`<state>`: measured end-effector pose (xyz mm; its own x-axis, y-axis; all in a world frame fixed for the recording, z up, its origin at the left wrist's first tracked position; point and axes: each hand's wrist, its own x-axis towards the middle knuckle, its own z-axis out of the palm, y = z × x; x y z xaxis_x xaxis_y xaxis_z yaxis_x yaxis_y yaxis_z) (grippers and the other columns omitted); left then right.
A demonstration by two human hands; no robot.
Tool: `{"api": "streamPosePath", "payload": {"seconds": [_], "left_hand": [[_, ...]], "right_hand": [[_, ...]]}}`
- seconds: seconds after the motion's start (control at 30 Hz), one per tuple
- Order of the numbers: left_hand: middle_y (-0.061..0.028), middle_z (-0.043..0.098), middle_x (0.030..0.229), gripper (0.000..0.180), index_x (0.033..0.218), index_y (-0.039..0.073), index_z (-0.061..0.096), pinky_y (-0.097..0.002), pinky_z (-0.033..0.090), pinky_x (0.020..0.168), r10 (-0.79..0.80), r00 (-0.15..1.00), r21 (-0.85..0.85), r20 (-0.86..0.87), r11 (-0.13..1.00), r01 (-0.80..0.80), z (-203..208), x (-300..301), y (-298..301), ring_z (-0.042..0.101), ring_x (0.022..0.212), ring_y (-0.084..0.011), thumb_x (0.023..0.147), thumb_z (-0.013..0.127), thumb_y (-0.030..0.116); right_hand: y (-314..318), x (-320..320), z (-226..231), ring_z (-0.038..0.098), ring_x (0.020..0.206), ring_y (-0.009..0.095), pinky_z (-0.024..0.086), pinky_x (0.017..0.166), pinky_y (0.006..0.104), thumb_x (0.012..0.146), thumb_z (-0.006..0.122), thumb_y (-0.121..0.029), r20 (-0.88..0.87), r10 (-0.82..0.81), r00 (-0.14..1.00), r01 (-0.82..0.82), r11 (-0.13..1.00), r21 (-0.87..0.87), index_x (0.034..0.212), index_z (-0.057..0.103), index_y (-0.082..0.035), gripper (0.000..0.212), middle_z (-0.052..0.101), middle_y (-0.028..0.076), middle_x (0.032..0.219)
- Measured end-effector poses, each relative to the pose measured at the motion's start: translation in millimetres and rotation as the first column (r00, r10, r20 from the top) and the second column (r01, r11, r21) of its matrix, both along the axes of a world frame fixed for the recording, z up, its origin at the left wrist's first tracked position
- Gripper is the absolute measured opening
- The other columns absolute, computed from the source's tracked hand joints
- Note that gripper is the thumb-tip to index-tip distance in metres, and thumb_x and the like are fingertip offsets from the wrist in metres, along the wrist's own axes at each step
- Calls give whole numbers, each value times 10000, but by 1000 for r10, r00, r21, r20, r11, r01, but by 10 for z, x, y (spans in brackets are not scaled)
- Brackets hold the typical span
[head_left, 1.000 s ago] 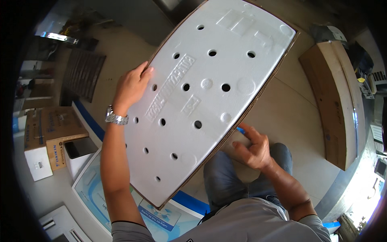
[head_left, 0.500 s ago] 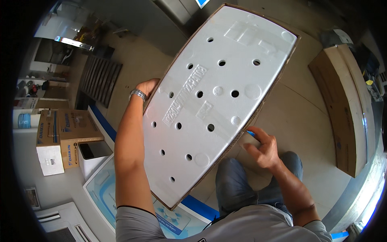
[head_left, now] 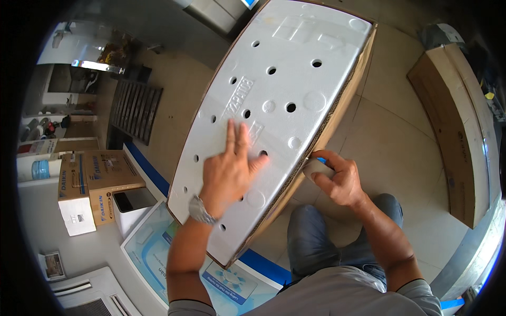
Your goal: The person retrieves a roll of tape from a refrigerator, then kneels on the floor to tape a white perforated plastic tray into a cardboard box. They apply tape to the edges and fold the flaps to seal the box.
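Observation:
In front of me stands a long cardboard box (head_left: 321, 141), tilted across the view, with a white foam panel (head_left: 311, 39) filling its open top. The panel has several round holes and raised markings. Over its lower middle, my left hand (head_left: 232, 176) has its fingers stretched out and apart, palm toward the foam; whether it touches cannot be told. A metal-strap watch (head_left: 202, 209) is on that wrist. At the box's right edge my right hand (head_left: 340, 179) closes on a small roundish greyish thing (head_left: 316, 169) with a blue part, partly hidden by the fingers.
Another long cardboard box (head_left: 448, 131) lies on the tiled floor to the right. Brown cartons (head_left: 110, 171) and a white box (head_left: 134, 205) stand at the left. A blue-and-white printed counter (head_left: 153, 247) borders the near left. A dark slatted rack (head_left: 134, 110) lies beyond.
My left hand has left the box's far left edge and come over the foam. My right hand has come to the box's right edge. The box has shifted up-left, showing more of its side.

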<state>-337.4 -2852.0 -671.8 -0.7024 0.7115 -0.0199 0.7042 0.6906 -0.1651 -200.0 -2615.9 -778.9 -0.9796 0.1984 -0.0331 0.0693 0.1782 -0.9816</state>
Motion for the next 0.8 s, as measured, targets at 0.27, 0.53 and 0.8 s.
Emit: {"api": "streamPosePath", "payload": {"seconds": [0.27, 0.53, 0.8], "left_hand": [[-216, 538, 1519, 736, 1467, 8, 551, -297, 545, 507, -265, 954, -19, 142, 963, 270, 219, 849, 512, 657, 560, -172, 932, 707, 490], [60, 693, 1371, 326, 1182, 152, 801, -216, 371, 473, -339, 941, -81, 5, 938, 338, -53, 706, 503, 421, 496, -92, 888, 670, 108], [-128, 712, 1260, 311, 1160, 28, 756, -317, 444, 502, -348, 851, -294, 393, 830, 475, 309, 581, 623, 540, 535, -192, 893, 749, 188]], "right_hand": [[-31, 11, -136, 760, 787, 263, 570, 722, 351, 799, 744, -105, -144, -29, 989, 23, 999, -43, 1249, 664, -1, 469, 751, 206, 875], [261, 23, -361, 708, 686, 370, 556, 610, 429, 898, 801, -324, -119, 178, 977, -196, 968, -158, 1265, 662, -23, 495, 716, 200, 813], [694, 395, -669, 581, 466, 249, 468, 449, 343, 887, 813, -357, -73, 260, 963, -263, 964, -33, 1164, 756, -77, 399, 593, 40, 627]]}}
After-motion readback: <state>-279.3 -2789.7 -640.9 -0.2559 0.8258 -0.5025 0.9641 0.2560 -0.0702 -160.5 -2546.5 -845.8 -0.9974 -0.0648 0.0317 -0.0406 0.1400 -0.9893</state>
